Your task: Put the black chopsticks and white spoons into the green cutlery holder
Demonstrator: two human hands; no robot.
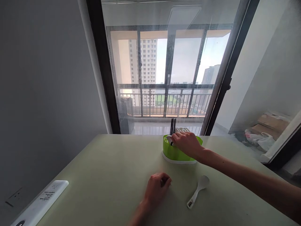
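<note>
A green utensil holder [175, 153] on a white base stands at the far side of the pale green table [113, 175]. Dark chopsticks [173, 125] and a white slotted utensil [182, 129] stick up out of it. My right hand [185, 142] reaches over the holder's rim, fingers pinched on a small dark-and-white utensil end at the holder's left side. My left hand [157, 187] rests on the table nearer to me, fingers curled under; whether it holds anything is hidden. A white rice spoon [198, 191] lies on the table to its right.
A white power strip [41, 202] lies at the table's near left edge, above a wall socket [14, 197]. Behind the table is a glass door [169, 72] to a balcony. Cardboard boxes and plastic bags [265, 130] sit on the floor at right.
</note>
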